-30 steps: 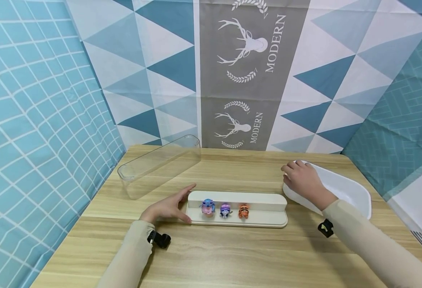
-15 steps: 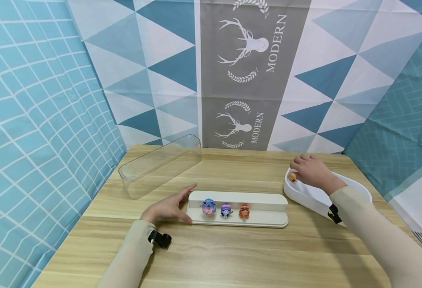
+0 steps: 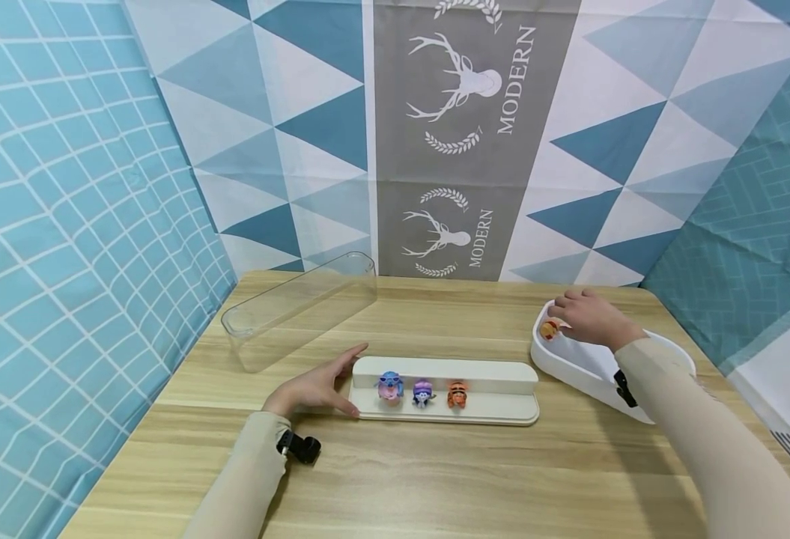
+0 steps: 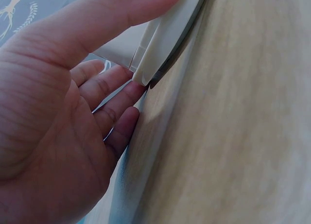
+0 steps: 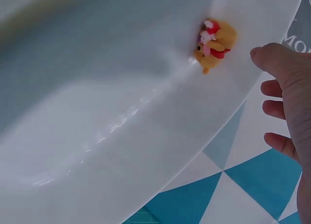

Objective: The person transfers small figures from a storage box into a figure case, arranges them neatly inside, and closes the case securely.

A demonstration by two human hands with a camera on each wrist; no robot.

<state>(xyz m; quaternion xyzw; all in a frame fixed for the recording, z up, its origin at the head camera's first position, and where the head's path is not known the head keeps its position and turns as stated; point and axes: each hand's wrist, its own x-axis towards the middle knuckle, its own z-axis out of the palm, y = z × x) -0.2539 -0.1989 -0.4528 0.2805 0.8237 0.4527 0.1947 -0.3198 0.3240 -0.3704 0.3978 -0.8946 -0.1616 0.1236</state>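
In the head view, we have a blue toy [image 3: 390,388], purple toy [image 3: 423,393] and orange toy [image 3: 457,394] set out on the base [image 3: 502,406], with the clear cover [image 3: 300,318] apart on the tabletop [image 3: 435,479]. The left wrist view shows our relaxed left hand [image 4: 63,117] touching the base's end. In the right wrist view, our empty right hand [image 5: 297,88] is near the yellow toy [image 5: 216,45] in the tub [image 5: 194,127], seemingly the one left.

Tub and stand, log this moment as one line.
left hand: at end of stand; right hand: at tub, apart from bear; bear: inside tub; stand: three figures
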